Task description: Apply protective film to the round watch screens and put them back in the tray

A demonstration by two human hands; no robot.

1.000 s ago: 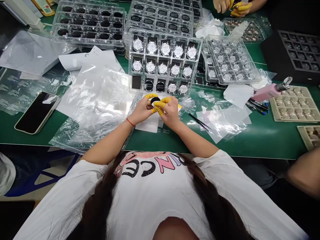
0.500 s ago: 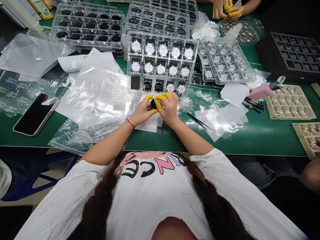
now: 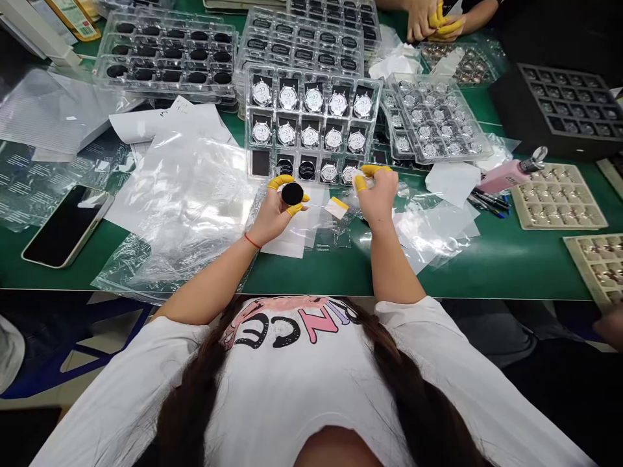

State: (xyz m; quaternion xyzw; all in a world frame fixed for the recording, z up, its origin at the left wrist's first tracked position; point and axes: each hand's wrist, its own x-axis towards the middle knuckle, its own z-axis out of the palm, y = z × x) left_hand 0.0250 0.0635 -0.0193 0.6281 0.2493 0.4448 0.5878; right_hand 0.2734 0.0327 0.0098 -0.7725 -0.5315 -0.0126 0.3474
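Observation:
My left hand, with yellow finger cots on its fingertips, holds a round black watch face over the white paper. My right hand, also in yellow finger cots, is apart from it on the right, by the lower right corner of a clear tray of watch heads. Its thumb and forefinger are bent together; a whitish bit shows at the tips, too small to name. Between my hands lies a small white card with a yellow edge. The tray leans up, mostly showing pale round case backs with print.
Stacked clear trays of black discs stand at the back left. A phone and plastic bags lie left. To the right are a watch tray, a pink bottle and beige trays. Another person's hands work at the back.
My hands were together around the black watch face. The right one has come away to the right, while the left keeps the face, now turned fully into view.

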